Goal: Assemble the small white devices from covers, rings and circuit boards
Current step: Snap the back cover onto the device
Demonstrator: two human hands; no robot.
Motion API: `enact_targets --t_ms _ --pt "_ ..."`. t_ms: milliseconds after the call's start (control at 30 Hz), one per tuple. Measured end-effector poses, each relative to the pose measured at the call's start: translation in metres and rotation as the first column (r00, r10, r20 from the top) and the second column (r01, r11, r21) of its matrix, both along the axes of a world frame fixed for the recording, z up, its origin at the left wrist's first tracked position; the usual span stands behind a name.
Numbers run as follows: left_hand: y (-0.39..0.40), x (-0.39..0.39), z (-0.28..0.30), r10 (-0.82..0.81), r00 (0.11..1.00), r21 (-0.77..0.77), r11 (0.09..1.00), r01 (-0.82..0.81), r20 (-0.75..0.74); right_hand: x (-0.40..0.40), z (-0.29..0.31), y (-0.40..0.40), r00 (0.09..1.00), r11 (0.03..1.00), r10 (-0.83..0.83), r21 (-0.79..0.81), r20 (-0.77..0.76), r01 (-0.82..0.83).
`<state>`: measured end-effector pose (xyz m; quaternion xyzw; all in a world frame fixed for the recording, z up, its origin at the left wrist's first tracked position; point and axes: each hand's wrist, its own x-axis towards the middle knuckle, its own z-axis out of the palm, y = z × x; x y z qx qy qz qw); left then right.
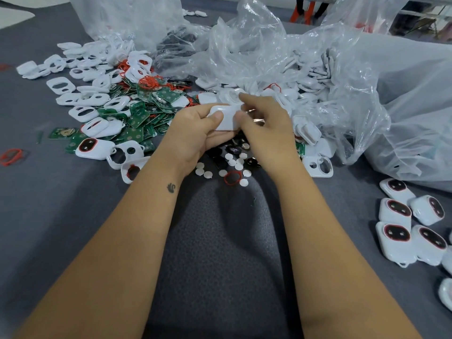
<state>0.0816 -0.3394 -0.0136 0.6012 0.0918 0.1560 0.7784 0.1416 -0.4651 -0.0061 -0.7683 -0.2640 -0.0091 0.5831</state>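
head view: both hands (pixel 230 126) grip one white cover (pixel 226 118) between them.

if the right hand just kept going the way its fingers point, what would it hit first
The right hand points up and left, its fingertips already on the white device that the left hand grips. That device comes first. Beyond it lies the pile of green circuit boards, though depth is hard to judge.

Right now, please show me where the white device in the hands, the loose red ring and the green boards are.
white device (pixel 226 118), head view, its smooth back.
red ring (pixel 11 156), head view, its rim.
green boards (pixel 139 117), head view, one board's face.
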Motion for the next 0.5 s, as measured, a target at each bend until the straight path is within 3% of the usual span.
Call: enact_targets --t_ms 67,233,367,500 --pt "-0.0003 0.0003 0.0003 -0.001 0.999 -0.011 1.0 0.002 0.04 0.0021 0.0004 -0.0011 0.988 0.994 -0.026 0.103 -0.149 0.042" --pt "-0.0023 -0.0002 0.0002 -0.08 0.992 0.031 0.997 0.077 0.1 0.005 -0.0021 0.0005 0.946 0.971 0.157 0.219 -0.282 -0.096" --pt "-0.0025 -0.0001 -0.001 -0.089 0.991 0.058 0.995 0.083 0.104 0.005 -0.0039 -0.0003 0.92 0.929 0.204 0.364 -0.336 -0.073" --pt "-0.0053 0.0005 -0.0018 -0.075 0.99 0.105 0.992 0.063 0.117 0.0034 -0.0053 0.0004 0.949 0.934 0.129 0.356 -0.289 -0.019"
